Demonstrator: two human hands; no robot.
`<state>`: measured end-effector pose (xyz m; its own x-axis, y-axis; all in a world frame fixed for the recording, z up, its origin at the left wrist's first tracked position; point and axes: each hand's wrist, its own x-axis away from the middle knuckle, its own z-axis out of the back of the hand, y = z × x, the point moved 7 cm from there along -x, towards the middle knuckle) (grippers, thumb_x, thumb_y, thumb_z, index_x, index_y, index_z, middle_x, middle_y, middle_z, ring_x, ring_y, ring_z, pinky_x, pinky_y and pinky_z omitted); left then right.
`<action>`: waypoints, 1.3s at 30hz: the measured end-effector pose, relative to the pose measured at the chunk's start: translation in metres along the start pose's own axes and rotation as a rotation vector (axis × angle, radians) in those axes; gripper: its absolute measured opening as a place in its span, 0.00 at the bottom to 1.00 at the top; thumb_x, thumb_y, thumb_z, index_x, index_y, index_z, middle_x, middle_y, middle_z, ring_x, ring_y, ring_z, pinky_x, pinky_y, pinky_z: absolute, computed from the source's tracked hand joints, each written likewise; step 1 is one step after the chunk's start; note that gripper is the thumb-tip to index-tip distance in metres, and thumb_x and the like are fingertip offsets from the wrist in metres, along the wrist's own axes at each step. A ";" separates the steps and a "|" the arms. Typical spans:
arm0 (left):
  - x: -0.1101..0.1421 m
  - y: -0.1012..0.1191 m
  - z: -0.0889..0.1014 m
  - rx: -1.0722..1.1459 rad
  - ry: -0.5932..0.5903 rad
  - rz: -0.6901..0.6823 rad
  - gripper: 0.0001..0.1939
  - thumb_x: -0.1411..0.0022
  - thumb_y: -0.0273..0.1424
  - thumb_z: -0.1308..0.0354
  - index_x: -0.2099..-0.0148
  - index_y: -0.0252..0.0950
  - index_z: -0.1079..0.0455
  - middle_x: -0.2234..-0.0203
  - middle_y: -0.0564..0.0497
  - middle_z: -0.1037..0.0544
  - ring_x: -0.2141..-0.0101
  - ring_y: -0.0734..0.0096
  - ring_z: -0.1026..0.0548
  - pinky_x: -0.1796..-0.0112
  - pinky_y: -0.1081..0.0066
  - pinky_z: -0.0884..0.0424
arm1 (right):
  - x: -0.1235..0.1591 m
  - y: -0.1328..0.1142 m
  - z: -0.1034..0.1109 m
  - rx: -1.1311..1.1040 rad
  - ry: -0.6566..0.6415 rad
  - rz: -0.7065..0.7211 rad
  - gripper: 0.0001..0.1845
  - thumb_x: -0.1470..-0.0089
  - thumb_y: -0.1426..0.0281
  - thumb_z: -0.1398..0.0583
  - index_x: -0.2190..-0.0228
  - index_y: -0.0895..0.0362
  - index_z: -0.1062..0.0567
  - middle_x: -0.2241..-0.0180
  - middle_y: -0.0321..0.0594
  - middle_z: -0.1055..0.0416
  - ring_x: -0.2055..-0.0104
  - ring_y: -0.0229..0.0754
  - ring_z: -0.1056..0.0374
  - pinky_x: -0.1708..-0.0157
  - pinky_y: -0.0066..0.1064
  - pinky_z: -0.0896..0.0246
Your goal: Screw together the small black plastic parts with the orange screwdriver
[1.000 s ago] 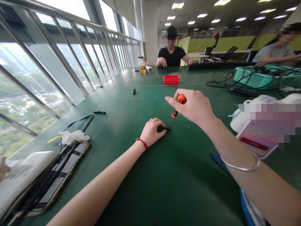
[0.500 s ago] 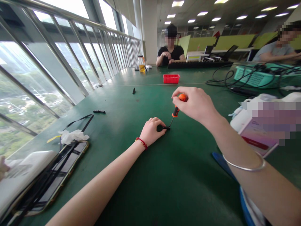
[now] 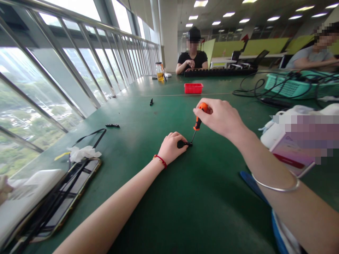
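left hand [image 3: 172,148] pinches small black part [image 3: 188,144] on green table [image 3: 148,204], right hand [image 3: 218,115] has fingers curled round orange-black screwdriver [image 3: 197,123], shaft tilted, tip at part's right end, seemingly touching, too small to confirm.

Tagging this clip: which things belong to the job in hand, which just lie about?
In use:
screwdriver, in right hand
small black part, in left hand

Apparently lying about:
tissue
jar
pink box
basket
two loose black pieces, role unclear
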<state>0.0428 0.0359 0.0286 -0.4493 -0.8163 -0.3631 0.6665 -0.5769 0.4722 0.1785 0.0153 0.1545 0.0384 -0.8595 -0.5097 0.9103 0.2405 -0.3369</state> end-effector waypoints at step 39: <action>0.000 0.001 0.000 -0.009 -0.009 0.006 0.05 0.46 0.31 0.42 0.65 0.38 0.27 0.64 0.50 0.25 0.60 0.63 0.30 0.55 0.63 0.33 | 0.000 0.000 0.001 0.044 -0.034 0.034 0.12 0.51 0.58 0.44 0.71 0.52 0.28 0.78 0.34 0.32 0.78 0.38 0.41 0.77 0.29 0.53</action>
<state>0.0432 0.0349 0.0293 -0.4506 -0.8201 -0.3528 0.6746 -0.5716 0.4671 0.1786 0.0151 0.1555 0.0832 -0.8662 -0.4926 0.9253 0.2507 -0.2845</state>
